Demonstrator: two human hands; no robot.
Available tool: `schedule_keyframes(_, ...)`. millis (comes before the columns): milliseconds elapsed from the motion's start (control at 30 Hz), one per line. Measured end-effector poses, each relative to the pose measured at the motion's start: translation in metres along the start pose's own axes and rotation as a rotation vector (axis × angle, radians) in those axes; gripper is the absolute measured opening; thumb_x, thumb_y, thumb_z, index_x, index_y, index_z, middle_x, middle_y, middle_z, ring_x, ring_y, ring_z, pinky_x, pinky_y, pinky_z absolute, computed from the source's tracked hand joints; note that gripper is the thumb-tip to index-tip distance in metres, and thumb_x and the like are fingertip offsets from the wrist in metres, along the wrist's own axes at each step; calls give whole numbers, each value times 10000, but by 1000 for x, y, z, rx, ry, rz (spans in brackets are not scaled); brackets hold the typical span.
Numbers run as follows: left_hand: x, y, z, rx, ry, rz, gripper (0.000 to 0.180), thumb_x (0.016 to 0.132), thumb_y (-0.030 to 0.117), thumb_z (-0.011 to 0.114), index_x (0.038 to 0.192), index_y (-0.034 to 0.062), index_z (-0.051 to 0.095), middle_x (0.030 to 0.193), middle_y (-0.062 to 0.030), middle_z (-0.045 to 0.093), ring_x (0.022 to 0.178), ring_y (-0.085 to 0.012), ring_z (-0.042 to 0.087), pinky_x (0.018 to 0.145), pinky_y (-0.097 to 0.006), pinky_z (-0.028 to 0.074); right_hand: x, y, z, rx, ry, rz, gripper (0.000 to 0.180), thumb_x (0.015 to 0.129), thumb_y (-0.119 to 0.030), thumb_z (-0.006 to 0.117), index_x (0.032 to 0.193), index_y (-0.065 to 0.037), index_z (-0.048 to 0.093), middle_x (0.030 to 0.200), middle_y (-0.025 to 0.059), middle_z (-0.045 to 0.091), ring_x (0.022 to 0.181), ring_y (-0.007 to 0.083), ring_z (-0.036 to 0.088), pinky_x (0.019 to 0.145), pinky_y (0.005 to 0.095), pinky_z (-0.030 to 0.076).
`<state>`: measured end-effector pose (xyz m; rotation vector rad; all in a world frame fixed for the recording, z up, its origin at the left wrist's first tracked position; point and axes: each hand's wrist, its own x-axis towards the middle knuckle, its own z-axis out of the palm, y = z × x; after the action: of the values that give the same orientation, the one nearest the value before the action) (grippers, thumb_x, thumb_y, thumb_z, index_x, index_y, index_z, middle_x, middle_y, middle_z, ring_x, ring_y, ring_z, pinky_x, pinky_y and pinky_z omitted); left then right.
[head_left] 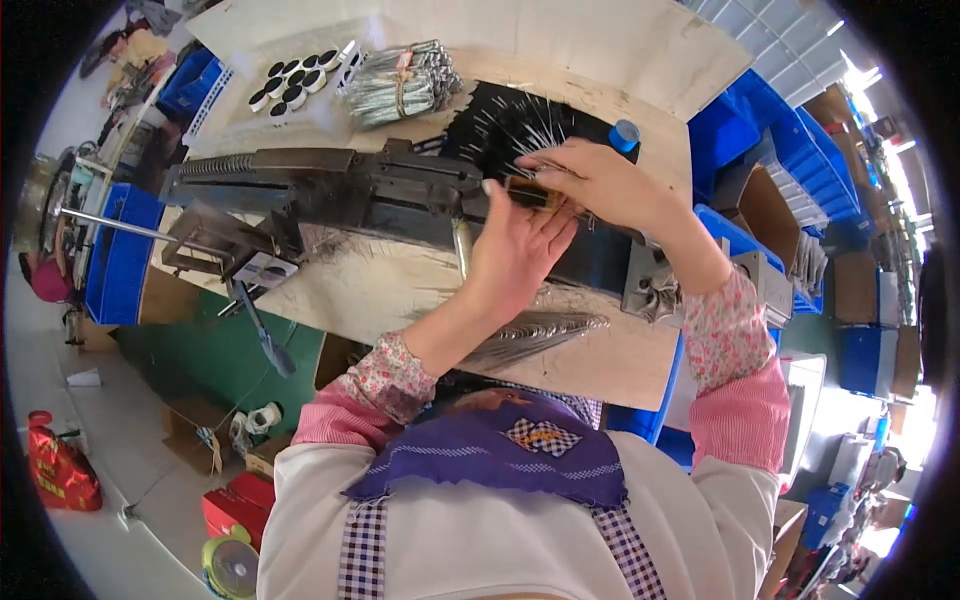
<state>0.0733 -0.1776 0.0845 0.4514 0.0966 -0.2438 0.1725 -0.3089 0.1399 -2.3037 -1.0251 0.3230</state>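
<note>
My left hand [515, 250] is at the right end of a long dark metal bench fixture [400, 190], thumb raised and fingers stretched toward the right. Across from it, my right hand [605, 185] curls over with bent fingers. A dark block with yellowish edges [528, 192] shows between the hands; fingers partly cover it. Whatever the right fingertips pinch is too small to make out. Behind the hands, many thin silvery rods [500, 125] lie loose on a black sheet. Nearer to me, a heap of thin metal rods [540, 332] rests on the wooden bench [390, 285].
A tied bundle of silvery rods [405, 85] and a tray of round black-and-white pieces [290, 85] stand at the back. A blue cap [624, 135] sits behind my right hand. A metal block [655, 290] is at the right; blue crates [800, 150] stack beyond. A lever [262, 330] juts out front left.
</note>
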Motion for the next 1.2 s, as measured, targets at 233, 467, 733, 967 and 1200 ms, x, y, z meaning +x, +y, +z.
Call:
schedule_keyframes(233, -6, 30, 2, -339, 118, -88, 858, 931, 644, 333, 1284, -137, 340, 1309, -241, 427, 1293, -304, 383, 1111, -393, 307, -31, -25, 12, -412, 370, -187, 312, 816, -38, 575, 1118, -48, 654, 938, 113, 547, 890, 282, 535, 854, 357, 413)
schedule_keyframes(467, -18, 19, -15, -234, 7, 66, 736, 961, 591, 309, 1268, -70, 409, 1313, -180, 472, 1288, -261, 415, 1130, -374, 288, -12, -19, 10, -180, 430, -137, 178, 724, -26, 711, 902, -28, 717, 699, 85, 577, 576, 193, 538, 559, 302, 415)
schedule_keyframes(733, -20, 18, -10, -103, 77, 117, 691, 981, 550, 299, 1290, -59, 401, 1319, -165, 472, 1297, -264, 404, 1143, -382, 261, -2, -24, 20, -222, 330, -142, 147, 766, -111, 694, 908, -121, 727, 757, 28, 597, 773, 212, 587, 779, 341, 371)
schedule_keyframes(967, -17, 20, -10, -49, 36, 63, 638, 986, 543, 311, 1302, 4, 437, 1303, -101, 504, 1255, -210, 441, 1114, -362, 291, -17, -18, 10, -269, 372, -143, 149, 759, -111, 695, 905, -121, 722, 739, 29, 584, 764, 216, 588, 772, 350, 374)
schedule_keyframes(1200, -14, 24, -17, -141, -3, 71, 628, 979, 547, 332, 1226, -10, 484, 1207, -103, 545, 1207, -216, 477, 1095, -360, 328, -14, -52, 35, -308, 445, -330, 195, 752, -88, 645, 913, -165, 724, 728, 10, 583, 737, 184, 592, 748, 341, 385)
